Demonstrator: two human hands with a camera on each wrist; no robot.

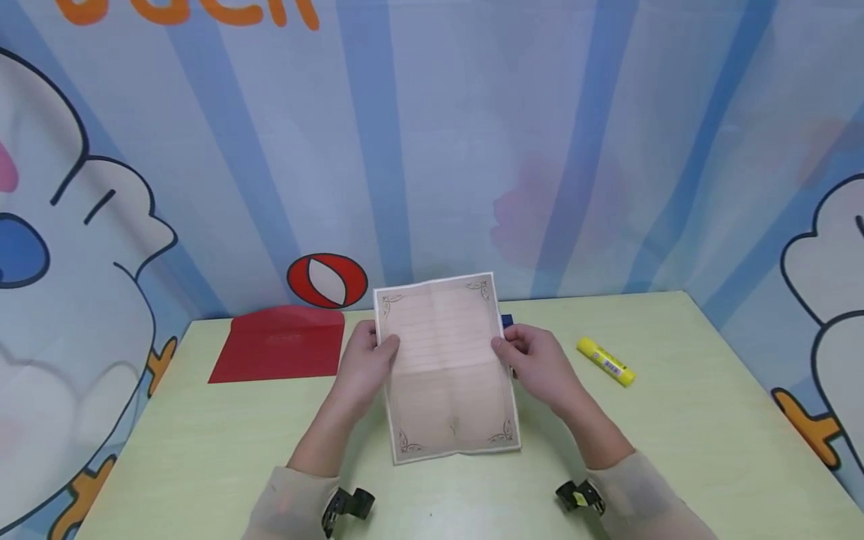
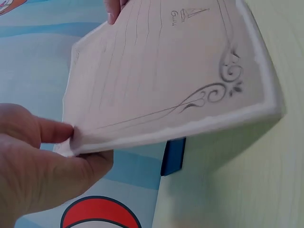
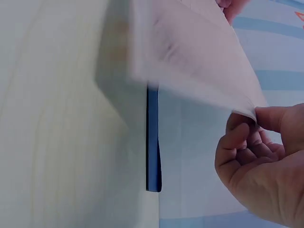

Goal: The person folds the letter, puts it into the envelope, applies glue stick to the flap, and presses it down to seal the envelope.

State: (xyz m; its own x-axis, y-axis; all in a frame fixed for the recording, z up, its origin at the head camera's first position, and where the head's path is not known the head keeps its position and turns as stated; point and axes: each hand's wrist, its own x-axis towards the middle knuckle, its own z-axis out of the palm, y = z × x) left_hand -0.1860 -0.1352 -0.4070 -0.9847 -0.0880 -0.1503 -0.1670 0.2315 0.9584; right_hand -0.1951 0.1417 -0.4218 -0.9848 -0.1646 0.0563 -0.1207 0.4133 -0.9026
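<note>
A sheet of lined letter paper (image 1: 445,375) with scrolled corner ornaments, a pale border and fold creases is held up over the table. My left hand (image 1: 364,367) pinches its left edge, thumb on the printed face. At the right edge, my right hand (image 1: 542,364) pinches the sheet between thumb and index finger; the other fingers curl behind, as the right wrist view shows. The left wrist view shows a small drawing and lettering near the end of the letter paper (image 2: 137,80). Behind the sheet, partly hidden in the head view, lies a slim dark blue object (image 3: 153,142).
A red envelope (image 1: 280,349) with its flap raised lies at the table's back left. Toward the right lies a yellow glue stick (image 1: 605,361). A printed blue backdrop (image 1: 459,150) with cartoon figures stands along the rear edge of the pale table (image 1: 702,420).
</note>
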